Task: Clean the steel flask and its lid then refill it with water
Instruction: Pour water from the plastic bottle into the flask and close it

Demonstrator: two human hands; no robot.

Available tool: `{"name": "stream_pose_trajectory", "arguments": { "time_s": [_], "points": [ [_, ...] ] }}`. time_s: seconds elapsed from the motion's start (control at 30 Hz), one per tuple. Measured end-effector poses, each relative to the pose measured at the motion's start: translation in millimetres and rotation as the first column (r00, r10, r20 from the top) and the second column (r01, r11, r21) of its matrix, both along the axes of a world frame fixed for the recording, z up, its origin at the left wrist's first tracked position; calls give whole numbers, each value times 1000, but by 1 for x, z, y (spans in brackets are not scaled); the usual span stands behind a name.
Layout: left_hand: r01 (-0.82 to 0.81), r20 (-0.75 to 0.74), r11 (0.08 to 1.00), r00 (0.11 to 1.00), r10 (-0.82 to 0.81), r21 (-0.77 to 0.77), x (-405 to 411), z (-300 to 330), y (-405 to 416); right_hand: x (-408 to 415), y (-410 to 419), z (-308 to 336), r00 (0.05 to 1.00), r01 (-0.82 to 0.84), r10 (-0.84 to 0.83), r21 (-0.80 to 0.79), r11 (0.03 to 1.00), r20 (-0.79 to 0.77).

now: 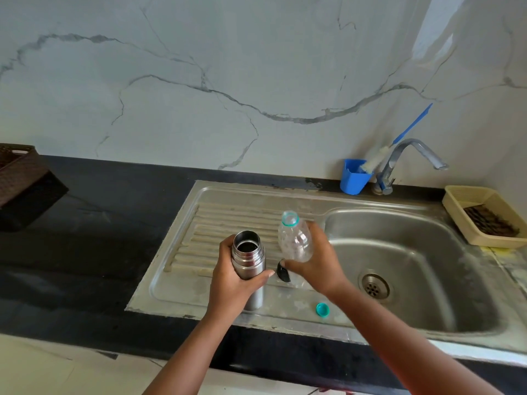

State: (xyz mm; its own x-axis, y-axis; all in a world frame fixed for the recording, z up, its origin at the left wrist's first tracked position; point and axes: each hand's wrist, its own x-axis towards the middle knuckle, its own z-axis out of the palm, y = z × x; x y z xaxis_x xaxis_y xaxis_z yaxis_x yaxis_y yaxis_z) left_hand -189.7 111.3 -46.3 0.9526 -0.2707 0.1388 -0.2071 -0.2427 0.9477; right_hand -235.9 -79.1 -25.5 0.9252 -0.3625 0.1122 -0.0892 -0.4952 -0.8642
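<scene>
The steel flask (pixel 247 252) stands upright and uncapped on the ribbed steel drainboard (pixel 199 223). My left hand (pixel 231 277) grips its body from the left. My right hand (pixel 316 266) holds a clear plastic bottle (pixel 294 238) with a teal neck ring, mouth up, just right of the flask. The bottle looks nearly empty. A black lid (pixel 283 271) lies on the drainboard between my hands, partly hidden by my right thumb. A teal bottle cap (pixel 322 310) sits near the drainboard's front edge.
The sink basin (pixel 413 252) with its drain lies to the right under a chrome tap (pixel 399 163). A blue cup (pixel 353 176) holds a bottle brush behind the drainboard. A cream tray (pixel 456 201) sits far right, a brown basket (pixel 20 178) far left on the black counter.
</scene>
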Motion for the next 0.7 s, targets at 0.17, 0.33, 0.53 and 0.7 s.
{"name": "stream_pose_trajectory", "arguments": {
  "time_s": [0.17, 0.33, 0.53, 0.7],
  "points": [
    [0, 10, 1000, 1000, 0, 2, -1, -1, 0, -17, 7, -40, 996, 91, -82, 284, 955, -46],
    [-2, 7, 1000, 1000, 2, -12, -1, -1, -1, -26, 9, -54, 997, 66, -46, 319, 946, -70],
    [27, 2, 999, 1000, -27, -27, -1, 2, 2, -32, 7, -60, 995, -20, 46, 255, 967, -94],
    [40, 11, 997, 999, -39, -73, -1, 2, 9, -35, 4, -61, 995, -39, 62, 252, 967, -83]
  ]
}}
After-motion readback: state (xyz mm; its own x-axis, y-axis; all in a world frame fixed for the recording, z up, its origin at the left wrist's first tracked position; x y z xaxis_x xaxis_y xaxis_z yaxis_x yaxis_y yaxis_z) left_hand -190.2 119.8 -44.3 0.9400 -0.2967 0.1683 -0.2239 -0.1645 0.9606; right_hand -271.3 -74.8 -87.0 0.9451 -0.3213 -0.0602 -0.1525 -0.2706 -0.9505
